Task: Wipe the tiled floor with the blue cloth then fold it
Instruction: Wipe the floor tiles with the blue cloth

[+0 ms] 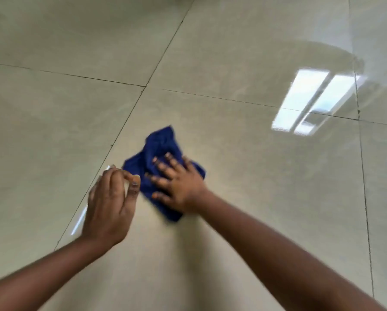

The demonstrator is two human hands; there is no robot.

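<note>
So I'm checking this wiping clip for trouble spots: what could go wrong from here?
The blue cloth lies bunched, not flat, under the right hand, so it may skip patches of the tiled floor. The straight fingers only press it, so it could slip out. The left hand at the cloth's edge may get in the way.

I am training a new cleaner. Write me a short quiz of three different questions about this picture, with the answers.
1. True or false: the right hand lies flat with spread fingers on the crumpled dark blue cloth.
2. What does the left hand hold? A) a cloth corner B) nothing C) a bottle
3. Fill in: the cloth lies on the glossy beige tiled ____, not yet folded.

Key: 1 true; 2 B; 3 floor.
</note>
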